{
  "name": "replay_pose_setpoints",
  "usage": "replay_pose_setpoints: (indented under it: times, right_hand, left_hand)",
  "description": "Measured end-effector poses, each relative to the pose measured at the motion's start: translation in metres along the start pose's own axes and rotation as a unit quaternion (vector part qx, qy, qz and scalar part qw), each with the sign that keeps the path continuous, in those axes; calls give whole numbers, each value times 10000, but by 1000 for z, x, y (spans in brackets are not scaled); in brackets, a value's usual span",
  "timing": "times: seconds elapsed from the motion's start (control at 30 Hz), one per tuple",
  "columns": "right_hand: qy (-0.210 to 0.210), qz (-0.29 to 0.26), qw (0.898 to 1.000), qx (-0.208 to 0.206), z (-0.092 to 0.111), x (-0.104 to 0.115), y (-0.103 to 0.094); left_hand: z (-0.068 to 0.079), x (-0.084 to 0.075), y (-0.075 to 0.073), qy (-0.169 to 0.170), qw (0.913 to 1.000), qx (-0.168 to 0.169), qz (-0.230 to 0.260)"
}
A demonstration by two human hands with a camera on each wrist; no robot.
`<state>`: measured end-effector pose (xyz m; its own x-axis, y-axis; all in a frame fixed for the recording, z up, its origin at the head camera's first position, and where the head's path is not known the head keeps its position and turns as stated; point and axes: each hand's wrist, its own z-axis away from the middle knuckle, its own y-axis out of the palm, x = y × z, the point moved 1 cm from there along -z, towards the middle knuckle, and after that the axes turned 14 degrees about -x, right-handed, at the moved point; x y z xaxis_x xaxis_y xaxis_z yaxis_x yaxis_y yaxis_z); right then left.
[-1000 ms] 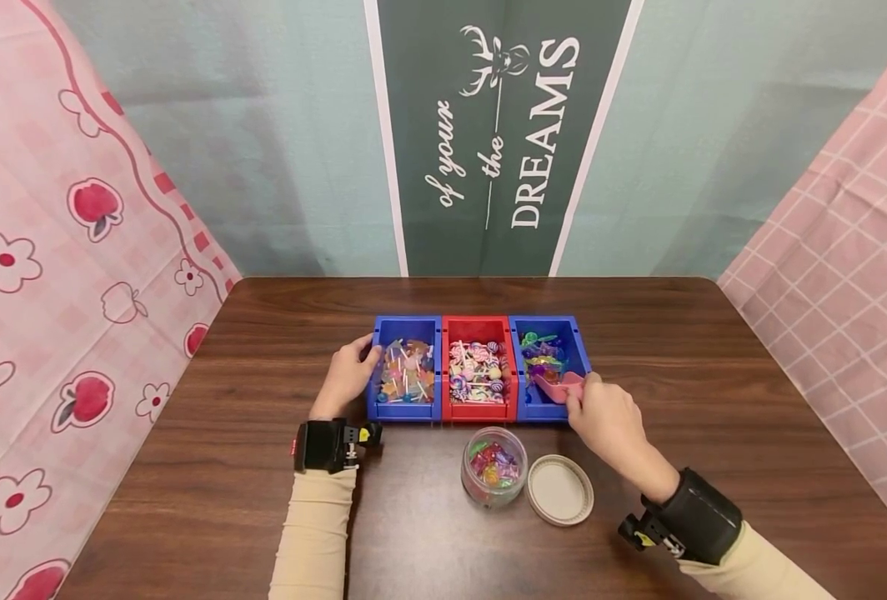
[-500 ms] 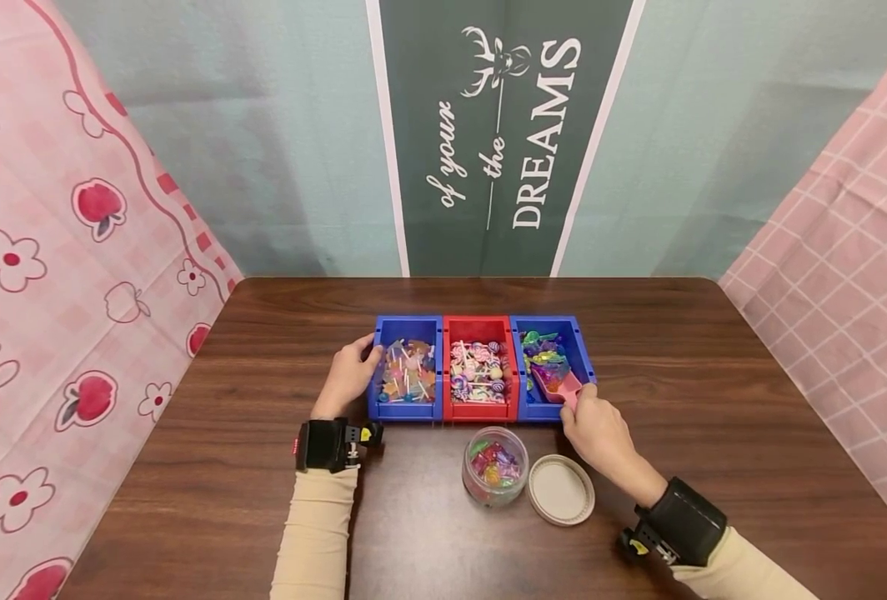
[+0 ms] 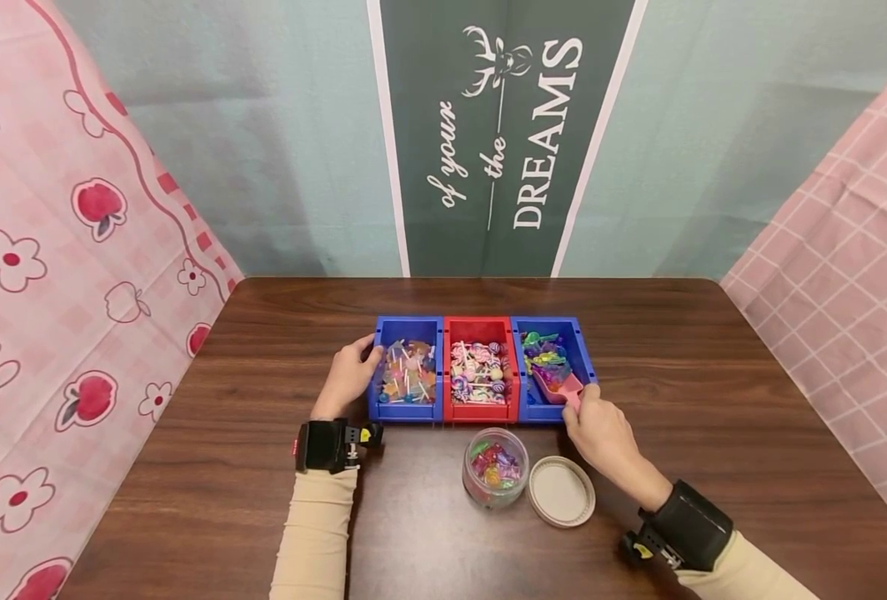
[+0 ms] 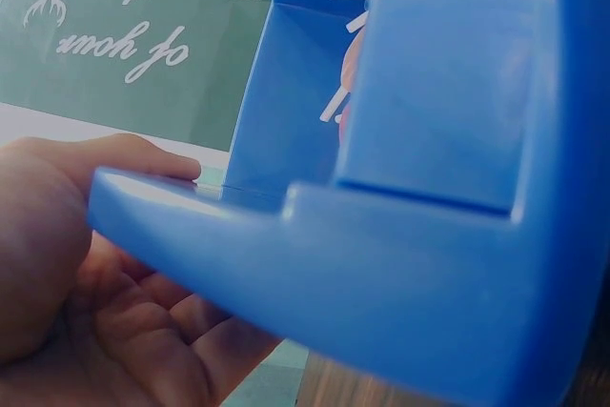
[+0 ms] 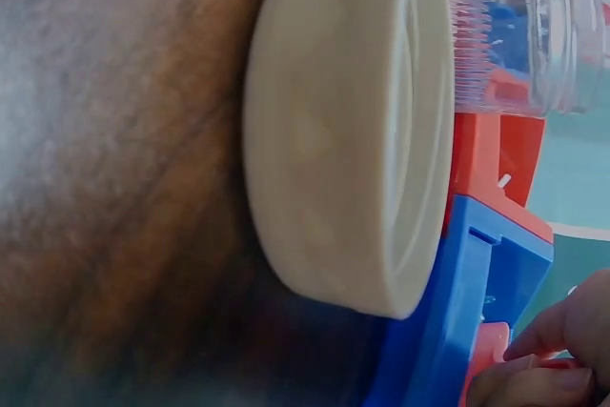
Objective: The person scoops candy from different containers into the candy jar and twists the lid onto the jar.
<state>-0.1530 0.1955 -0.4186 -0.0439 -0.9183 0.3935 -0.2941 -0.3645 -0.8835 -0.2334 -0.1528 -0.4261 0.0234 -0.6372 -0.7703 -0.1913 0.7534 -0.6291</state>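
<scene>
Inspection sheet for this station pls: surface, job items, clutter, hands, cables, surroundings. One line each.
Surface: dark wood-grain table.
Job items: left blue bin, red bin and right blue bin in a row, small coloured pieces inside each; pink scoop in the right blue bin; open clear jar, part-transparent pieces inside; lid beside it.
Clutter: nothing seen.
Hands: left hand holds the left blue bin's outer side; right hand grips the scoop.
Cables: nothing seen.
Surroundings: teal-and-green curtain behind, pink curtains both sides.
</scene>
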Motion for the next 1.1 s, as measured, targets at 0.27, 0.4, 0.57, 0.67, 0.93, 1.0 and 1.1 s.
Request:
replay_pose_setpoints:
  times: [0.27,0.4,0.57,0.67,0.93,1.0,1.1]
  right_hand:
    - [-68,-15,9999,-79,1,1,-6]
    - [-101,-84,9997,-203,5,-1,-6]
    - [-196,-242,9987,-403,8,-5,-5]
    - [-256,-358,9977,-520,10,-8,-3]
    - [-388,-617,9947,-729,14,-16,2]
    - [-407,-660,9939,-790,15,-17,2]
    - [-452,-704,9925,-893,15,-18,1]
  left_hand:
    - [0,-1,-1,-75,10000,29,48]
    - [0,-1,-2,-99,9999,26,63]
    - [0,-1,-1,-106,9999,52,62]
    - [0,0,-1,-116,9999,68,49]
    - [0,-1,-1,-116,9999,70,81]
    - [0,-1,-1,-109,9999,72,85]
    - [0,-1,-1,-96,9999,64,81]
